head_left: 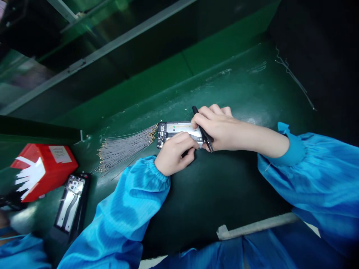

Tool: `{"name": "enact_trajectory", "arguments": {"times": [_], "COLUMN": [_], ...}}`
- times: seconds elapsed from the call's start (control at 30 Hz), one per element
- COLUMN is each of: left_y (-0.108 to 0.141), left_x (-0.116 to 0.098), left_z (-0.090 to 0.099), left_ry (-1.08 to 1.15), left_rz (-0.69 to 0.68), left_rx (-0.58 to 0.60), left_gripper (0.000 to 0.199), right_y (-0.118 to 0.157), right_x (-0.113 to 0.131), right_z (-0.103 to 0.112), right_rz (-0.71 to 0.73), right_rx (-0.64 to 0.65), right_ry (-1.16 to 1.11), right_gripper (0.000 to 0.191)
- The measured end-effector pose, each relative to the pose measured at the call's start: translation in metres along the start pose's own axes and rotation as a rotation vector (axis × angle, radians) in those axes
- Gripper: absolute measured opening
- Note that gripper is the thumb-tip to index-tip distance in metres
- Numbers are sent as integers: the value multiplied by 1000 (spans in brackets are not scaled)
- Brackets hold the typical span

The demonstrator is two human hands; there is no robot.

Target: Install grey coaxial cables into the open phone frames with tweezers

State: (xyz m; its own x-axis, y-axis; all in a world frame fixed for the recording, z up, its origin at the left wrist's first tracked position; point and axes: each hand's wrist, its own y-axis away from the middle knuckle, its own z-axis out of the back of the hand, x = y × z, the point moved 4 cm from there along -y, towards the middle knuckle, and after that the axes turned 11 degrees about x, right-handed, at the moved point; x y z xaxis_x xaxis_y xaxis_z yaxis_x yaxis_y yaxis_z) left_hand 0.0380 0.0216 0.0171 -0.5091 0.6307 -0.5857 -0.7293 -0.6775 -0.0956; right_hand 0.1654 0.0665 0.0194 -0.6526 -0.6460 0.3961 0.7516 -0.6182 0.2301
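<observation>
An opened phone body (179, 127) with a silver interior and a dark circuit board at its left end lies flat on the green worktop. My left hand (178, 152) rests over its near edge, thumb and fingers pinched together close to the right end; what they grip is hidden. My right hand (215, 125) is closed around black tweezers (206, 137), whose tips point down towards me past the phone's right end. The fingertips of both hands almost meet there. Left of the phone lies a bundle of thin grey cables (126, 149) with gold-coloured ends.
A red box (60, 170) with white paper strips stands at the left. Beside it lies a second opened phone body (70, 205). Another person's blue sleeve (24, 252) shows at lower left. Loose wires (297, 82) lie at the far right. A green ledge (168, 78) runs along the back.
</observation>
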Motion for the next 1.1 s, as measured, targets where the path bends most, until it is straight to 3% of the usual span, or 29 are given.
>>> {"name": "enact_trajectory", "arguments": {"times": [0.2, 0.3, 0.37, 0.53, 0.7, 0.87, 1.1], "left_y": [2, 2, 1, 1, 2, 2, 3], "left_x": [-2, -6, -8, -11, -10, -11, -11], "left_z": [-1, -5, -7, -10, -9, -9, -8], "left_ry": [-72, -209, -292, -391, -404, -395, -384], "left_rz": [-9, -32, -56, -95, -77, -88, -85], "left_rx": [32, 100, 130, 152, 156, 147, 115], "left_gripper": [18, 27, 33, 40, 42, 38, 37], "right_y": [22, 42, 53, 57, 51, 50, 51], "right_x": [-20, -31, -30, -18, -20, -20, -22], "right_z": [3, 8, 11, 9, 0, 2, 2], "right_rz": [122, 90, 86, 147, 141, 226, 215], "right_rx": [-201, -350, -377, -265, -136, -118, -110], "right_ry": [-256, -320, -383, -572, -623, -569, -610], "right_gripper": [30, 25, 23, 18, 8, 4, 5]}}
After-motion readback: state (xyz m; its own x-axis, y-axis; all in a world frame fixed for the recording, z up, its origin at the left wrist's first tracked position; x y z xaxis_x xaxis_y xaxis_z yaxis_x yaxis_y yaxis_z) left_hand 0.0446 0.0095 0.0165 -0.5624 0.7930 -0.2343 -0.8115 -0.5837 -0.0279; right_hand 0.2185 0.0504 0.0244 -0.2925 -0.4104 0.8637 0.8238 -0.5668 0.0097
